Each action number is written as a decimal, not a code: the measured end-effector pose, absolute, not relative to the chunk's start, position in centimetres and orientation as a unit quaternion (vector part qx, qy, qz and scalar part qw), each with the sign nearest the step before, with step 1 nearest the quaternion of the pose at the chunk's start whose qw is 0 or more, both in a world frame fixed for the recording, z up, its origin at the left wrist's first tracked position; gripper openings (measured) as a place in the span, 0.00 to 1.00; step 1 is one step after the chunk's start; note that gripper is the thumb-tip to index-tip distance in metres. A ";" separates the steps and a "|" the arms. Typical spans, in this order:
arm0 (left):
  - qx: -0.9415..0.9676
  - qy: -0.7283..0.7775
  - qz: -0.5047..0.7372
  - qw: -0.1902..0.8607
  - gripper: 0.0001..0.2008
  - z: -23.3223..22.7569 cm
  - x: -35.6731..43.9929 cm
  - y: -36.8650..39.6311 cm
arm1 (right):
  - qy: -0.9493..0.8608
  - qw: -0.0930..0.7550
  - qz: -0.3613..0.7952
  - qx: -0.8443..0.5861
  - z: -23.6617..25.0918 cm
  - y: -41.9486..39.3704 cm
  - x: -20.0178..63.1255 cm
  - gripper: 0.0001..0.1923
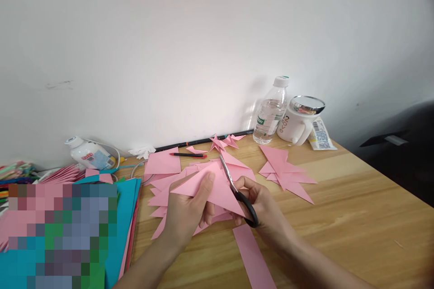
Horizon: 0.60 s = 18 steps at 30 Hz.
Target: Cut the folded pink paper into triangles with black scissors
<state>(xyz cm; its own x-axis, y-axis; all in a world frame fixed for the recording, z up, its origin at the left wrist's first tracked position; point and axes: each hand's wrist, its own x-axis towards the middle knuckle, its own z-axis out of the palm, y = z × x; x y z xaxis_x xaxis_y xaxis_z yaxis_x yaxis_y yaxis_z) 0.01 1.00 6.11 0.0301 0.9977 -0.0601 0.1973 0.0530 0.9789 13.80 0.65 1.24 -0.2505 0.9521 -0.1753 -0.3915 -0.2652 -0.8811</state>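
Note:
My left hand (185, 212) holds a folded pink paper triangle (217, 189) above the wooden table (356, 216). My right hand (262, 210) grips black-handled scissors (237, 189), whose blades lie along the right edge of that paper, pointing away from me. A cut-off pink paper strip (252, 257) lies on the table below my hands. Under the held paper lies a pile of pink folded pieces (162, 180).
More pink folded pieces (286, 172) lie to the right. A water bottle (271, 110), a white mug with a lid (300, 122), a red-and-black pen (188, 155) and a white glue bottle (88, 153) stand near the wall. Stacked coloured paper sheets (125, 216) fill the left.

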 end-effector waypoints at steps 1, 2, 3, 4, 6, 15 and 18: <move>0.542 0.553 0.430 0.464 0.19 6.1 0.0 1.1 | -0.372 0.478 0.698 -0.382 1.3 0.6 13.8 0.18; 0.543 0.553 0.434 0.459 0.19 6.1 -0.1 1.2 | -0.375 0.480 0.694 -0.383 1.4 0.6 13.7 0.17; 0.544 0.554 0.437 0.454 0.18 6.1 -0.1 1.3 | -0.378 0.489 0.687 -0.382 1.4 0.5 13.7 0.17; 0.544 0.557 0.439 0.450 0.18 6.1 -0.2 1.4 | -0.382 0.503 0.676 -0.380 1.4 0.5 13.7 0.16; 0.541 0.564 0.436 0.447 0.18 6.0 -0.2 1.5 | -0.393 0.538 0.643 -0.378 1.4 0.4 13.8 0.15; 0.547 0.572 0.387 0.474 0.20 5.6 -0.3 1.9 | -0.403 0.550 0.596 -0.424 1.0 0.6 14.0 0.19; 0.584 0.542 0.398 0.455 0.20 5.7 -0.8 2.4 | -0.394 0.579 0.562 -0.440 1.0 0.8 14.0 0.18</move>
<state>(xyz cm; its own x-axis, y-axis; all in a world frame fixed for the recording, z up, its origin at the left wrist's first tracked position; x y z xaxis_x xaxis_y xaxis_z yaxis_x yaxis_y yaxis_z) -0.82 2.35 5.72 0.0959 0.9950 -0.0288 0.2701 0.0018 0.9628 14.01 0.82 1.00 0.0574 0.9977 -0.0370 -0.3040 -0.0178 -0.9525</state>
